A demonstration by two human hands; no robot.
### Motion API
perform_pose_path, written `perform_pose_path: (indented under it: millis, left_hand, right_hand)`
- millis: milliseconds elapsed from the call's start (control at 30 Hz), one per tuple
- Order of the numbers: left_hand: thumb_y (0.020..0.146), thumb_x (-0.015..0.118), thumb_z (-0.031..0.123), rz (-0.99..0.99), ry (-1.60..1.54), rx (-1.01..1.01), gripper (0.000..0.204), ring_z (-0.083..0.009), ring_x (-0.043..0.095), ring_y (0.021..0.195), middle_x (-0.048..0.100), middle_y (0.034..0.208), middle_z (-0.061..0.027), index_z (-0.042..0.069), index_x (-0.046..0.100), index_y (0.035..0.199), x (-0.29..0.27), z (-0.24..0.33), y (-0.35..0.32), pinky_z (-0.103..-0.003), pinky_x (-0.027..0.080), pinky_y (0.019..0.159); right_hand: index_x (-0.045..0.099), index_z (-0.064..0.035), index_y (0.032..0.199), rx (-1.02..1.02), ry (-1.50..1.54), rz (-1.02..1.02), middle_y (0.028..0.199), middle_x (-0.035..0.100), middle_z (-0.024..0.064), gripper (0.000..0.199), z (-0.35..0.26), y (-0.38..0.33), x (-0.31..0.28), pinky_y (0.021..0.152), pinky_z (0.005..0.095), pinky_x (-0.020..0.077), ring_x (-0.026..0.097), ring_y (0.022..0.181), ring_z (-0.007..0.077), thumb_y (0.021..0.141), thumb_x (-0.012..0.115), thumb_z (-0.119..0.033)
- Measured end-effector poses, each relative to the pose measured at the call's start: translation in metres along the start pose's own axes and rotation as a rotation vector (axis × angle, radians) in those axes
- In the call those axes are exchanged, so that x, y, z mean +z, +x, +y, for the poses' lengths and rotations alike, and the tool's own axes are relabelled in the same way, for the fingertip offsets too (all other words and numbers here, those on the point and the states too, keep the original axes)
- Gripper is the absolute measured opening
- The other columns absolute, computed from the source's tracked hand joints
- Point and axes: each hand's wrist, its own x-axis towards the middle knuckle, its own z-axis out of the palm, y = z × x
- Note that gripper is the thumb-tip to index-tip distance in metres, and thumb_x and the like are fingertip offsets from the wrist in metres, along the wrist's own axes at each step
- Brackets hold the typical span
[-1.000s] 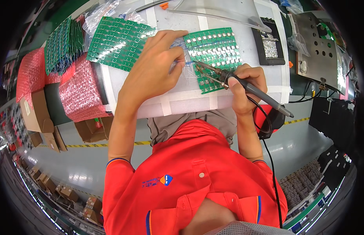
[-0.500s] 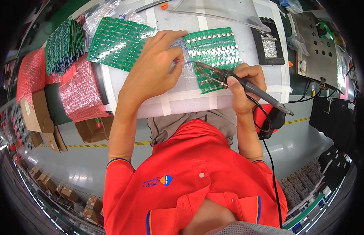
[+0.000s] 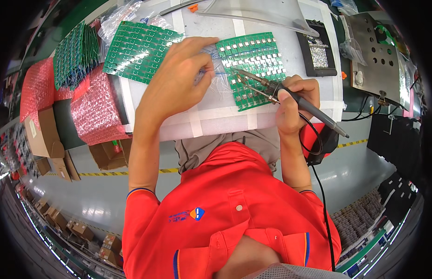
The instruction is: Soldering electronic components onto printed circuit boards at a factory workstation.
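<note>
A green circuit board panel (image 3: pixel 255 59) with rows of small silver parts lies on the white padded work surface. My right hand (image 3: pixel 296 100) grips a soldering iron (image 3: pixel 313 110), its tip over the panel's left part. A thin metal guide tube runs alongside the iron's tip. At the panel's left edge, my left hand (image 3: pixel 181 81) has thumb and a bent finger pinched at a thin blue wire (image 3: pixel 219 73), while the index finger reaches toward the panel's upper left corner. More blue and white wires (image 3: pixel 219 86) lie loose between that hand and the panel. The fingertips partly hide the pinched wire.
A second green panel (image 3: pixel 137 49) lies left of my left hand. Beyond it, several panels (image 3: pixel 77 53) stand stacked near pink bubble wrap (image 3: pixel 96 109). A black tray (image 3: pixel 317 49) with silvery scraps and a clear plastic sheet (image 3: pixel 267 13) sit at the back. The iron's black cable (image 3: pixel 322 186) hangs down.
The soldering iron's tip has shifted slightly right and up, away from the wire end at the panel's left edge. My left hand has drawn slightly left. The panel has shifted slightly left.
</note>
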Motion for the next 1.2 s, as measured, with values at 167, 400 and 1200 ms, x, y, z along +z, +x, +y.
perform_pose_path:
  millis: [167,400,1200]
  left_hand:
    - [0.086,0.071,0.005,0.065,0.011,0.011,0.009,-0.0394,0.055,0.128,0.061,0.144,-0.0162,0.001,0.062,0.086,-0.007,0.006,-0.001,-0.045,0.041,0.111]
    - [0.085,0.071,0.003,0.086,-0.002,-0.028,0.010,-0.0400,0.054,0.127,0.060,0.142,-0.0185,0.001,0.062,0.084,0.019,0.017,0.006,-0.045,0.042,0.109]
    - [0.080,0.069,0.002,0.129,-0.010,0.021,0.007,-0.0370,0.058,0.122,0.064,0.134,-0.0181,0.001,0.062,0.080,0.019,0.010,0.003,-0.045,0.046,0.103]
  right_hand:
    - [0.048,-0.0013,0.095,-0.041,-0.011,0.039,0.076,0.050,0.0058,0.021,0.003,0.000,-0.001,0.057,0.0241,0.0330,0.041,0.064,0.0081,0.084,0.066,0.003]
    - [0.048,-0.0014,0.095,0.001,0.004,0.024,0.076,0.049,0.0052,0.021,0.001,-0.002,-0.001,0.057,0.0239,0.0335,0.041,0.065,0.0077,0.084,0.065,0.005]
    - [0.048,-0.0021,0.096,0.029,-0.012,0.054,0.077,0.052,0.0056,0.021,-0.003,0.004,-0.001,0.061,0.0244,0.0350,0.042,0.067,0.0084,0.084,0.064,0.005]
